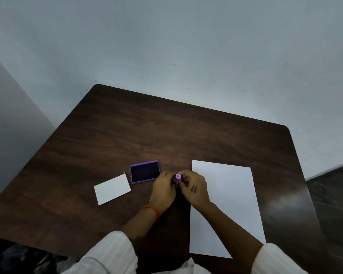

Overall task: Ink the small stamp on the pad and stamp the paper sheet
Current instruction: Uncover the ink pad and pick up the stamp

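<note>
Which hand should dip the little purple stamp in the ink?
Probably the left hand. Both hands hold the small purple stamp, but the open ink pad lies just beyond the left one's fingers. The right hand sits nearer the paper sheet.

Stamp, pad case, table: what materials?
Stamp: likely plastic, smooth lilac top, mostly hidden by both hands. Pad case: probably plastic, uniform purple rim around a dark matte ink surface. Table: wood or wood-look laminate, dark grain, glossy reflection at right.
</note>
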A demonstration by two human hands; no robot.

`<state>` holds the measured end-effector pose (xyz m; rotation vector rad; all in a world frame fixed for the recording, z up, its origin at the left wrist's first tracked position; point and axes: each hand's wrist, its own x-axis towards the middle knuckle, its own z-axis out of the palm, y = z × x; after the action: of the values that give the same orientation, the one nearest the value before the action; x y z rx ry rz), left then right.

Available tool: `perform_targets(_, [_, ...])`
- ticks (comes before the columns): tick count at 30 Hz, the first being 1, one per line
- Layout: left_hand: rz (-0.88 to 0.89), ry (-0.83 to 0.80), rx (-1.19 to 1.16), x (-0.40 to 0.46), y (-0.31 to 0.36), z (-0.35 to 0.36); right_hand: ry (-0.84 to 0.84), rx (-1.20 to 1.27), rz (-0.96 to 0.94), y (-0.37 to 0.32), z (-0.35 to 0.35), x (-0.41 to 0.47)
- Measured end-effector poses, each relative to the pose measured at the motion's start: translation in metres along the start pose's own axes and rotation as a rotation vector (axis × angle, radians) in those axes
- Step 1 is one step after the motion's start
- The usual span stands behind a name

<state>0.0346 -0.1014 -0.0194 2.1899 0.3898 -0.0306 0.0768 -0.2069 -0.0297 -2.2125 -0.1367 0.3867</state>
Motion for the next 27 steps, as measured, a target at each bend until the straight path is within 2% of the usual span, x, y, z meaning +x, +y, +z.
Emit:
perform_targets(4, [-0.013,0.002,0.01,0.004,-0.003,0.0,0.003,-0.016,-0.071,-0.005,-0.006,0.002])
perform_targets(10, [0.017,0.047,-0.081,0.003,-0.006,-0.007,0.009,0.102,-0.11,-0.015,-0.012,-0.002])
perform_targets(20, [0.068,0.092,-0.155,-0.007,-0.014,-0.021,-0.085,0.344,0.067,-0.02,-0.013,-0.006])
perform_targets(27, [0.079,0.071,-0.184,-0.012,-0.013,-0.024,-0.101,0.307,0.096,-0.018,-0.014,-0.005])
